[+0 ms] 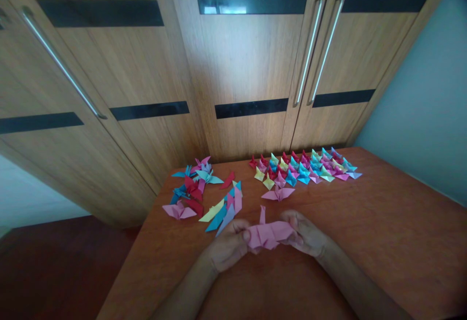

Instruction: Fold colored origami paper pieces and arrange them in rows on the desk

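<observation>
Between my two hands is a pink paper crane (269, 235), its wings spread sideways and one thin point sticking up. My left hand (230, 244) pinches the left wing with the thumb on top. On the other side, my right hand (306, 232) grips the right wing, its fingers partly hidden behind the paper. Just beyond lies another pink crane (278, 193) with open wings. To the left of it, several flat folded cranes in yellow, blue, lilac and pink (238, 198) lie in an overlapping group close to my left hand.
Several coloured cranes (302, 170) stand in rows at the table's back right. A loose heap of cranes (191, 186) sits at the back left, with a red folded piece (227, 180) beside it. Behind the brown table (365, 242) rises a wooden wardrobe (248, 62) with metal handles.
</observation>
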A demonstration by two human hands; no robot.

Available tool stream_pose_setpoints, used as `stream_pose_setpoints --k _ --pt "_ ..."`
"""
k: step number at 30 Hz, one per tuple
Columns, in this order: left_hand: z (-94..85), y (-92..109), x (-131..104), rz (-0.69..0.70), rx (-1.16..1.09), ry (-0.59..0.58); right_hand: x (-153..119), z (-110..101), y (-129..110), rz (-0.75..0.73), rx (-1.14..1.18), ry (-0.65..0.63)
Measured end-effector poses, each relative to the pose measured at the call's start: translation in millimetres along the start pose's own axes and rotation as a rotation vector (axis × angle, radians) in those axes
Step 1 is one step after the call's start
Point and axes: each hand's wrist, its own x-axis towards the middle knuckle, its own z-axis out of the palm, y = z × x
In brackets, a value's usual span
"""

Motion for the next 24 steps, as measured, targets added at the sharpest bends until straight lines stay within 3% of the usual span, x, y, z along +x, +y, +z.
stream_pose_setpoints --k 12,19,24 --pt "6.2 17.5 7.0 0.03 0.132 0.151 11.3 4.0 -7.2 -0.03 -0.103 0.313" --pt "2.2 13.5 8.5 0.043 0.136 0.169 15.9 2.9 -1.8 -0.023 -0.34 0.38" --pt "5.8 8.8 8.3 0.032 0.122 0.121 17.9 9.2 1.6 0.02 -0.573 0.299"
